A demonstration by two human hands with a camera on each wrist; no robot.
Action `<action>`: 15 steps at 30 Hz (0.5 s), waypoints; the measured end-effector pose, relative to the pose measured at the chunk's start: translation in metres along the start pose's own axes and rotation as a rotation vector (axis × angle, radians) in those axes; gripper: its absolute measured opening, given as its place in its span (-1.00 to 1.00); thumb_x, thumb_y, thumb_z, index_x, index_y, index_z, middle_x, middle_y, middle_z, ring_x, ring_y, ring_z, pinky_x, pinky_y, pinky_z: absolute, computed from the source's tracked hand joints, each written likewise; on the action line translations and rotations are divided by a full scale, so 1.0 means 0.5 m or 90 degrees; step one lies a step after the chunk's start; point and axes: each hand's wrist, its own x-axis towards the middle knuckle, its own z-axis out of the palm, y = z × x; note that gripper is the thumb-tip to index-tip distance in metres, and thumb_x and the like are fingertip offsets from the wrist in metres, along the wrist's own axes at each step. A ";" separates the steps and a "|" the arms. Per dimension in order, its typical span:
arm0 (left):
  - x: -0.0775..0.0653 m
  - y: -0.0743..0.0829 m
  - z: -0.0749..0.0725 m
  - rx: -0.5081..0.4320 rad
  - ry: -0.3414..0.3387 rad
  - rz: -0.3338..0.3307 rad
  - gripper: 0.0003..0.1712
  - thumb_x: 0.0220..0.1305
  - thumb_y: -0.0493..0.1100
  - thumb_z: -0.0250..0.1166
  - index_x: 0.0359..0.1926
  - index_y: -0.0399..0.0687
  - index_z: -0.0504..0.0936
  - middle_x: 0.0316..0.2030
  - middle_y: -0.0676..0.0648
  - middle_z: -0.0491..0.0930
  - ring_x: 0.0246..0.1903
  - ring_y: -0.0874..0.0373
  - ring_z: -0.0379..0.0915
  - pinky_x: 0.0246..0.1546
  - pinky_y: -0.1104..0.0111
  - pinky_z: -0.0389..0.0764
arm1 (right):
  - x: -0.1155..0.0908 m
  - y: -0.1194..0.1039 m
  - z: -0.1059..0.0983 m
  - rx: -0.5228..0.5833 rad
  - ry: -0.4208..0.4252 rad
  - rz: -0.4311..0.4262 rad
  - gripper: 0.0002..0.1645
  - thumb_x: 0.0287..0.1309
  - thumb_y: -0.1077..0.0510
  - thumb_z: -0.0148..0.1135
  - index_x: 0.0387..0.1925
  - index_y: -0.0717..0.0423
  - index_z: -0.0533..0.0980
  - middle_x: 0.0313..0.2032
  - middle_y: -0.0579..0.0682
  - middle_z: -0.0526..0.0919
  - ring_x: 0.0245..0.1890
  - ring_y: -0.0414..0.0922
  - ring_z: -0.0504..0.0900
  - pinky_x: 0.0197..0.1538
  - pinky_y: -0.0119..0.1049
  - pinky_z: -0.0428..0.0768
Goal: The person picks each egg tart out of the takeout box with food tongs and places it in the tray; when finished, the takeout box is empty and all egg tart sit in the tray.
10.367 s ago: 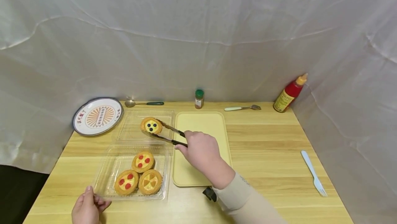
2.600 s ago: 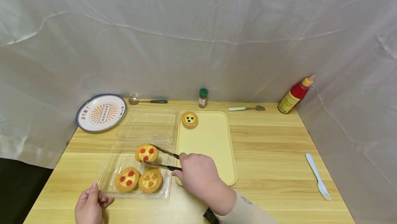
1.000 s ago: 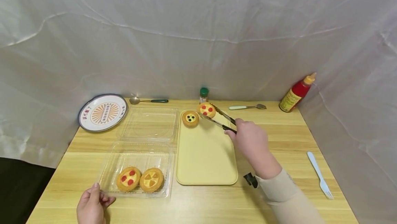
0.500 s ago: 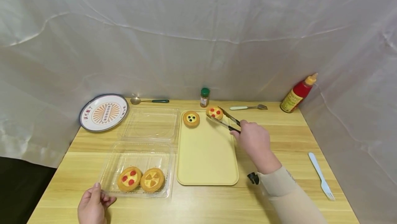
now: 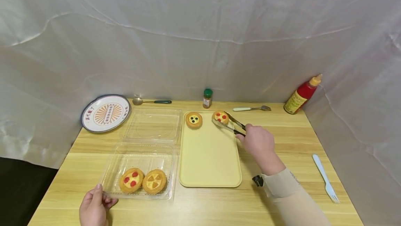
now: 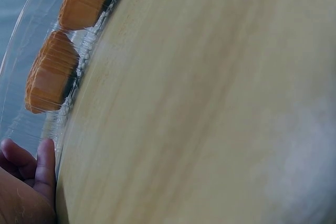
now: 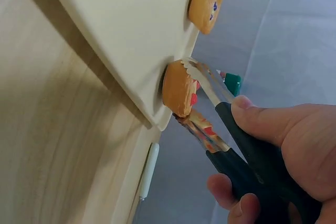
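My right hand (image 5: pixel 258 142) grips black-handled metal tongs (image 7: pixel 244 140). Their tips lie on either side of a tart with red dots (image 5: pixel 220 118), which sits on the yellow tray (image 5: pixel 210 160) at its back right corner. A tart with three dark berries (image 5: pixel 194 120) rests at the tray's back left. At lower left, my left hand (image 5: pixel 93 208) pinches the near left corner of an open clear plastic container (image 5: pixel 109 170). Inside lie another red-dotted tart (image 5: pixel 131 180) and a tart with orange wedges (image 5: pixel 154 181), side by side.
Along the back are a white plate (image 5: pixel 106 113), a spoon (image 5: pixel 156 102), a green-capped spice jar (image 5: pixel 207 98), a fork with a pale handle (image 5: pixel 250 108) and a red sauce bottle (image 5: pixel 302 95). A light blue fork (image 5: pixel 325 179) lies at right. Grey cloth (image 5: pixel 200 45) hangs behind.
Earlier, the tongs carried the berry tart to the tray, then lifted a red-dotted tart from the container. That tart has since moved right and down onto the tray. My left hand stays at the container.
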 end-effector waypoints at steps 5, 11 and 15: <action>-0.001 -0.001 0.000 -0.002 -0.002 -0.001 -0.62 0.66 -0.10 0.15 -0.37 -0.19 0.45 -0.61 -0.01 0.42 -0.62 0.25 0.45 -0.60 0.39 0.75 | -0.001 0.003 0.002 0.014 -0.001 0.015 -0.30 0.37 -0.30 0.38 -0.01 0.30 0.58 -0.49 0.18 0.64 -0.60 0.07 0.59 -0.64 -0.01 0.56; -0.001 -0.001 -0.001 -0.003 -0.003 -0.001 -0.62 0.66 -0.09 0.15 -0.37 -0.18 0.46 -0.61 -0.01 0.42 -0.62 0.25 0.46 -0.60 0.39 0.75 | -0.009 0.000 -0.002 0.025 0.008 0.001 -0.12 0.37 -0.37 0.33 0.41 0.16 0.47 -0.22 0.30 0.75 -0.47 0.14 0.68 -0.64 -0.04 0.56; 0.000 0.000 -0.001 0.000 0.005 -0.003 -0.62 0.65 -0.09 0.15 -0.38 -0.18 0.47 -0.62 -0.01 0.43 -0.62 0.25 0.46 -0.60 0.39 0.75 | -0.023 -0.015 -0.003 0.029 0.034 -0.027 -0.12 0.34 -0.41 0.33 0.39 0.12 0.52 -0.22 0.26 0.76 -0.44 0.15 0.70 -0.66 -0.07 0.55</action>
